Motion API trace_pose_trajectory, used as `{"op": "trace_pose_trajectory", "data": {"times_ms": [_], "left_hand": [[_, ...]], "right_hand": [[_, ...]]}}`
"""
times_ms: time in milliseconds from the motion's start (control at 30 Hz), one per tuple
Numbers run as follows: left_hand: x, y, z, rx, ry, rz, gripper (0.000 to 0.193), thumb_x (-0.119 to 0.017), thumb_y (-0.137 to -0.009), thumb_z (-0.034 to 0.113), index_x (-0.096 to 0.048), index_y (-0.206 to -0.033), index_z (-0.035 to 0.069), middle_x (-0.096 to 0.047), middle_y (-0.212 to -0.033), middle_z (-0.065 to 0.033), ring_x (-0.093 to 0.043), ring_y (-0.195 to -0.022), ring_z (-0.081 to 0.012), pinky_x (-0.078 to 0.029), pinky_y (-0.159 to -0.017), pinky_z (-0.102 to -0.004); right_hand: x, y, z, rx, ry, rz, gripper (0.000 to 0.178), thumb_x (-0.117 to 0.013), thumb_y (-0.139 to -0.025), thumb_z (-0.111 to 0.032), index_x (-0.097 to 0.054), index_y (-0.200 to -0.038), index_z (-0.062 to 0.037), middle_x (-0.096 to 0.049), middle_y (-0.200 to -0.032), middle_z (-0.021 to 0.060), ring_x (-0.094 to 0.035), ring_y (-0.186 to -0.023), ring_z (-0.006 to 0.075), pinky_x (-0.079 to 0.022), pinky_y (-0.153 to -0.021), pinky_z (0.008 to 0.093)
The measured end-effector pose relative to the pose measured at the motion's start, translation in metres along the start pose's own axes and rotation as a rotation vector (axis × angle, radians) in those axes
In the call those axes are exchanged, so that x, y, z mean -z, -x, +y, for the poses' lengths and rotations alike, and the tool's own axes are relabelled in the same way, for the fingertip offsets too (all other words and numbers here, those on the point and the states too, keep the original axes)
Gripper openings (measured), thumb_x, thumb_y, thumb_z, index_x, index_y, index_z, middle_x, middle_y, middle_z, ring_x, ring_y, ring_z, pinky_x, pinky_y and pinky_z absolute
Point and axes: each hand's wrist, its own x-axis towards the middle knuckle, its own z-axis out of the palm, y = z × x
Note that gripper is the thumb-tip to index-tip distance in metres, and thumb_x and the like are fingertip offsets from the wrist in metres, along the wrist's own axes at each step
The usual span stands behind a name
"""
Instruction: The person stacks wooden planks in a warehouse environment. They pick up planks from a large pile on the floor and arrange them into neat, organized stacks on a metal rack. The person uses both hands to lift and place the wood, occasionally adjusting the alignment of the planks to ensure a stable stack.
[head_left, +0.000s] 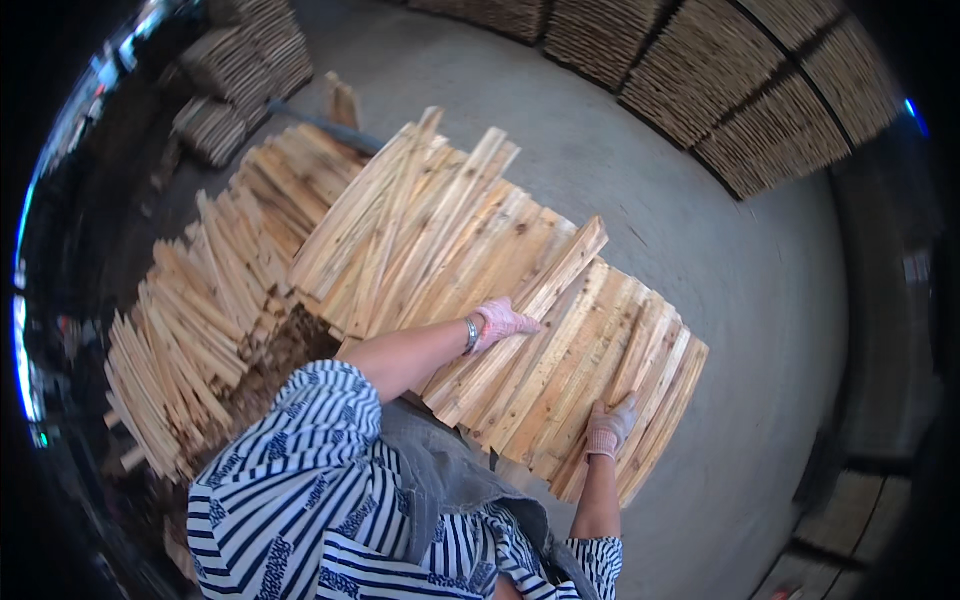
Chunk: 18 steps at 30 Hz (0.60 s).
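A broad layer of pale wooden planks [577,370] lies side by side in front of me, slanting from upper left to lower right. My left hand [505,325], in a pinkish knit glove, is closed over a wooden plank [567,262] that rests on top of the others and juts past their far edge. Farther right, my right hand [612,422], gloved too, is closed around a plank [638,355] near the right end of the layer. Its fingertips are partly hidden against the wood. Several loose strips [400,215] lie crosswise at the layer's left end.
Heaps of narrow wood strips [185,320] spread to my left, beside brown debris [290,355]. Tall stacks of boards [705,75] line the far right, and more stacks [245,60] stand at the far left. Grey concrete floor [770,290] runs beyond the planks.
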Motion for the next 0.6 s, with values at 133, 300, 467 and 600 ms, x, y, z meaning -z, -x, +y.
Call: {"op": "trace_pose_trajectory", "data": {"times_ms": [133,300,467,600], "left_hand": [[0.07,0.037,0.011,-0.097,0.285,-0.029,0.099,-0.087,-0.076,0.034,-0.033,-0.144,-0.013,-0.052,-0.137,-0.0261,-0.052,-0.127,-0.0269,-0.045,-0.103,-0.0365],[0.165,0.082,-0.028,-0.185,0.681,0.082,0.081,-0.082,-0.084,0.02,-0.036,-0.147,-0.004,-0.056,-0.135,-0.0155,-0.055,-0.123,-0.0223,-0.046,-0.103,-0.034],[0.213,0.117,-0.053,-0.284,0.943,0.231,0.06,-0.076,-0.088,0.017,-0.049,-0.14,0.006,-0.062,-0.124,-0.006,-0.059,-0.113,-0.0166,-0.051,-0.094,-0.033],[0.263,0.138,-0.08,-0.41,1.197,0.335,0.05,-0.068,-0.096,0.025,-0.05,-0.139,0.007,-0.06,-0.128,-0.0065,-0.057,-0.118,-0.0173,-0.047,-0.1,-0.0336]], "right_hand": [[0.0,-0.012,-0.008,0.07,-0.381,-0.035,0.077,-0.07,-0.085,-0.015,-0.032,-0.149,0.0046,-0.052,-0.139,0.0265,-0.055,-0.124,0.0369,-0.043,-0.106,0.0398],[0.023,0.04,-0.179,0.277,-0.77,-0.33,0.071,-0.062,-0.092,-0.008,-0.027,-0.153,0.0039,-0.048,-0.144,0.0194,-0.05,-0.127,0.0249,-0.04,-0.107,0.0314],[0.029,0.1,-0.372,0.516,-1.196,-0.68,0.073,-0.062,-0.09,-0.003,-0.026,-0.154,0.0019,-0.043,-0.148,0.0135,-0.046,-0.131,0.0207,-0.037,-0.11,0.0313],[-0.007,0.165,-0.482,0.823,-1.063,-0.84,0.075,-0.066,-0.088,-0.007,-0.03,-0.153,0.0015,-0.05,-0.141,0.0171,-0.049,-0.129,0.0238,-0.042,-0.106,0.0335]]}}
